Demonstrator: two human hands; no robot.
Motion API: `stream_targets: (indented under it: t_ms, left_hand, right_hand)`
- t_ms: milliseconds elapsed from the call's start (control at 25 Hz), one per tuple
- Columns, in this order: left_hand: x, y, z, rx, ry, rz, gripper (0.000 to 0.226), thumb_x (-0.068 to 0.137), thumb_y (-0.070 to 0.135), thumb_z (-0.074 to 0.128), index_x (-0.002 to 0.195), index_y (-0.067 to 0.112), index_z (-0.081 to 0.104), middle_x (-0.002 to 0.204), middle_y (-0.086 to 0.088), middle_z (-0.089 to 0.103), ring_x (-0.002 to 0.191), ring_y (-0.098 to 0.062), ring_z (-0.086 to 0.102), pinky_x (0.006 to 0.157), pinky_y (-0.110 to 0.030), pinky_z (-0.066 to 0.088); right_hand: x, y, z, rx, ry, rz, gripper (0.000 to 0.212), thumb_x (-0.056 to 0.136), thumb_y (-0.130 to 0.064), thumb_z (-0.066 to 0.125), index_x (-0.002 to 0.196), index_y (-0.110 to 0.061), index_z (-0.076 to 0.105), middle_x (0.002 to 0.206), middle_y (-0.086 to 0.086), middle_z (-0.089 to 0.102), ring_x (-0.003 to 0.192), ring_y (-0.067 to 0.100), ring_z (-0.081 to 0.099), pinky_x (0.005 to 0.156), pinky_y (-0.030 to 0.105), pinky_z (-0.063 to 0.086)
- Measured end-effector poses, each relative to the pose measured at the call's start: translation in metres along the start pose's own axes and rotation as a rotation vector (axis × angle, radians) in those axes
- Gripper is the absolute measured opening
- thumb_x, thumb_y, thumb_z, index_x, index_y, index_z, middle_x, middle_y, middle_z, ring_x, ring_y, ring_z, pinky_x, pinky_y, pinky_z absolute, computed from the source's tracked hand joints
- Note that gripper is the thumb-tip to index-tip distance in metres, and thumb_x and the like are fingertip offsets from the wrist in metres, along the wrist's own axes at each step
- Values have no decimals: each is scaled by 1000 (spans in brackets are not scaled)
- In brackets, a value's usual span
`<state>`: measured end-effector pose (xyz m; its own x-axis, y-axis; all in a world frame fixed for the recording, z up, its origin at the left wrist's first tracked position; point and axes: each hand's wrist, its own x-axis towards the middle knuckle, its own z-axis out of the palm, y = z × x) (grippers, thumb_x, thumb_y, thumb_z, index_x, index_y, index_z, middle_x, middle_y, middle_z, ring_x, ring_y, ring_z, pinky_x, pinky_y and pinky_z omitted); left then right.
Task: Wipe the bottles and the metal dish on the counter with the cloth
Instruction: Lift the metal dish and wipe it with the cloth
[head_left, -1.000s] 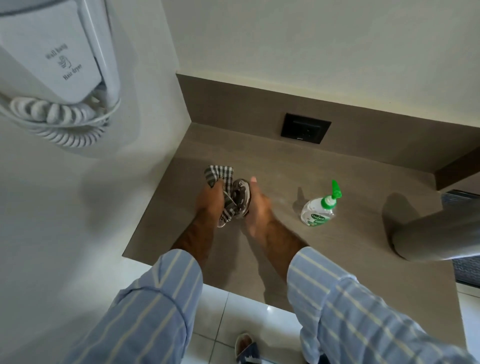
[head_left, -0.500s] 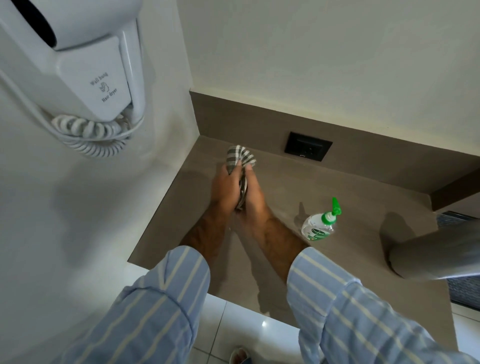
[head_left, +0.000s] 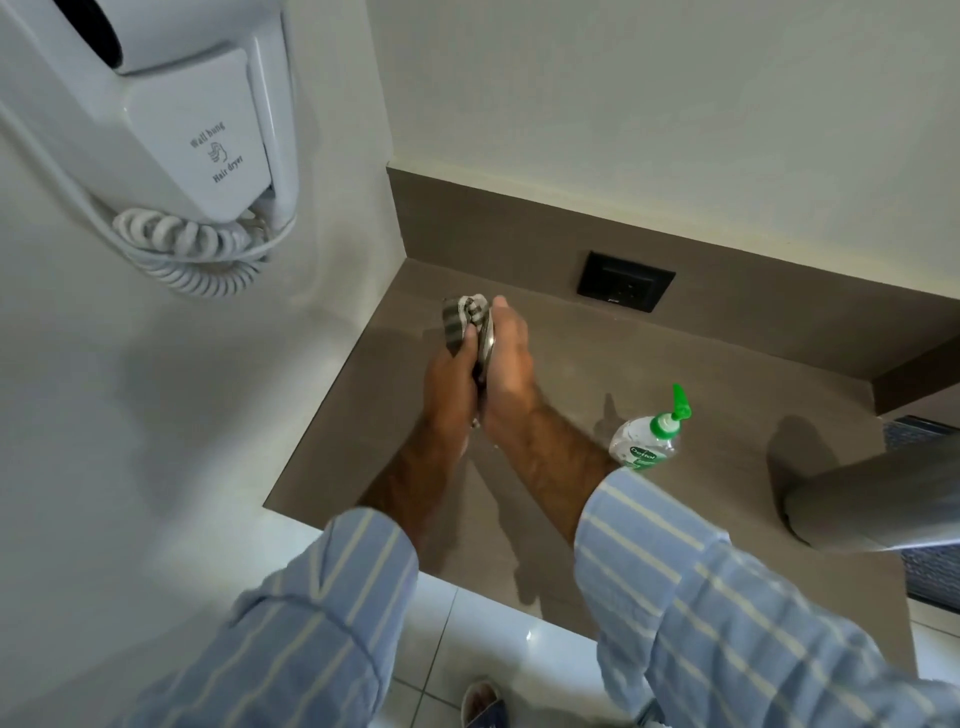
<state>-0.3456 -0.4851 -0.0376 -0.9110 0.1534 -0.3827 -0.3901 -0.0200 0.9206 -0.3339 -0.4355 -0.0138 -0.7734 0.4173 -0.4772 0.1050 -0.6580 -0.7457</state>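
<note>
Centrally, hands: pressed together above the counter (head_left: 597, 519).
Left hand (head_left: 449, 387): fingers curled around the checked cloth (head_left: 460, 322).
Right hand (head_left: 511, 364): fingers closed on the metal dish (head_left: 488, 340), held edge-on, long axis 6 to 12 o'clock.
Bottle (head_left: 647, 441): upright at 3 o'clock, pump nozzle toward 12.
Socket (head_left: 626, 288): at 1 o'clock, on the back panel.

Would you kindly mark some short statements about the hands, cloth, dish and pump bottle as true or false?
1. The metal dish is held on edge between both hands. True.
2. The left hand holds the checked cloth against the dish. True.
3. The pump bottle has a red pump. False: its pump is green.
4. The bottle stands left of the hands. False: it stands to their right on the counter.
5. The right hand rests flat on the counter. False: it grips the dish above it.
</note>
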Motion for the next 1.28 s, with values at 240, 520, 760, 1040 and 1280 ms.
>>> stream_targets:
  t_ms: [240, 520, 760, 1040, 1280]
  left_hand:
    - [-31, -27, -13, 106, 1, 215, 30, 103, 36, 54, 117, 19, 74, 108, -8, 79, 107, -25, 74, 90, -40, 59]
    - [2, 29, 11, -79, 56, 50, 33, 106, 25, 51, 126, 5, 69, 128, -14, 71, 114, -19, 69, 92, -19, 54]
    - [-33, -11, -8, 130, -63, 248, 24, 104, 30, 55, 113, 19, 74, 101, 7, 78, 104, -11, 74, 91, -27, 56]
    - [-7, 20, 3, 36, -166, 22, 28, 102, 35, 57, 110, 14, 74, 113, -13, 79, 98, -23, 77, 89, -36, 62]
    - [41, -20, -68, 811, 355, 219, 49, 104, 37, 53, 112, -9, 68, 110, -33, 67, 102, -45, 66, 88, -46, 54]
  right_hand:
    - [-1, -11, -8, 69, -22, 162, 65, 100, -56, 50, 137, -4, 60, 116, 17, 68, 107, 28, 68, 103, 41, 56]
    - [-12, 3, -4, 93, -39, 34, 43, 111, -34, 37, 140, -12, 61, 144, 15, 62, 105, 17, 76, 87, 28, 61]
    - [-4, -29, -18, 246, -3, 197, 62, 102, -57, 47, 103, 0, 72, 83, 15, 80, 72, 25, 79, 67, 32, 65]
    - [-6, -18, -10, 165, 22, 177, 65, 101, -58, 42, 110, -7, 81, 102, 16, 82, 91, 27, 81, 81, 38, 66]
    - [19, -78, -33, 196, 116, 84, 71, 98, -61, 50, 154, -18, 47, 152, 14, 54, 136, 31, 53, 115, 49, 41]
